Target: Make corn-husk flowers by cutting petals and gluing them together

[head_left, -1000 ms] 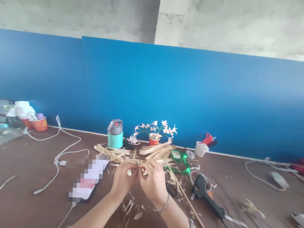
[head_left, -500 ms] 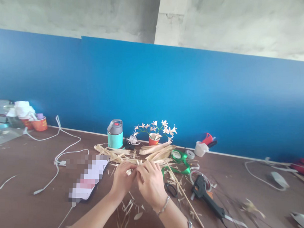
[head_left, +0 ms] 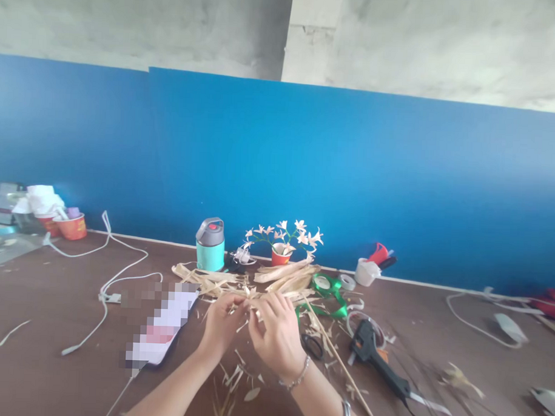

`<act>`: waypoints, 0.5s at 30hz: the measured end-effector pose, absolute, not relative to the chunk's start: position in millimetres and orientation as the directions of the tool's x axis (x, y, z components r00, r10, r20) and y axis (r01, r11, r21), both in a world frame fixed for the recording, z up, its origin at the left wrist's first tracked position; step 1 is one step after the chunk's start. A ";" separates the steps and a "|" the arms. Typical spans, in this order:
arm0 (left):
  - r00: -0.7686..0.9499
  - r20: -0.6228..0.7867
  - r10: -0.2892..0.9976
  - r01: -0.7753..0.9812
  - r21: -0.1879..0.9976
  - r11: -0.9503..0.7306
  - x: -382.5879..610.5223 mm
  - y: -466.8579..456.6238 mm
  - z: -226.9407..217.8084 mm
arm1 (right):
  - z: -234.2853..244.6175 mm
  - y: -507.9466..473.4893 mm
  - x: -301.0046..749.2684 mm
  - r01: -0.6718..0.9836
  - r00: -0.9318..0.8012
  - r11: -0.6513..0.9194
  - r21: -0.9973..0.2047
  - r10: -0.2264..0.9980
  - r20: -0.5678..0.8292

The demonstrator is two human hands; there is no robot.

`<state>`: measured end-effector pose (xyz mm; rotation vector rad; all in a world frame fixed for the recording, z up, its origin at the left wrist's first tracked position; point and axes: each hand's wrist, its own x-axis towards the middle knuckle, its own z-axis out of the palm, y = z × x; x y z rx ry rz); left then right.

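My left hand and my right hand meet over the table, thumbs and fingers pinched close together. Between their fingertips is a small pale corn husk piece; its tips poke out above the fingers, while most of it is hidden. Just beyond the hands lie dried corn husks in a loose pile. Scraps of husk are scattered below the wrists. Behind the pile, pale husk flowers on green stems stand in a small red cup.
A phone lies left, a turquoise flask behind it. To the right are green ribbon, a tape roll, black scissors, a thin stick and a black glue gun. A blue partition borders the table.
My left fingers have shifted and straightened slightly at the fingertips, and the right thumb has moved a little. The husk piece has turned between them. Everything else stays in place.
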<state>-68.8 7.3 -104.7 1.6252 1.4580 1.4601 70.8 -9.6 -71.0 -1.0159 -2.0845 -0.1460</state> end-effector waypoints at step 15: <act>-0.098 0.313 0.945 0.163 0.941 -0.295 -68.9 4.0 -99.0 | -72.2 -2.5 76.8 0.730 -0.199 0.612 -0.304 0.616 0.763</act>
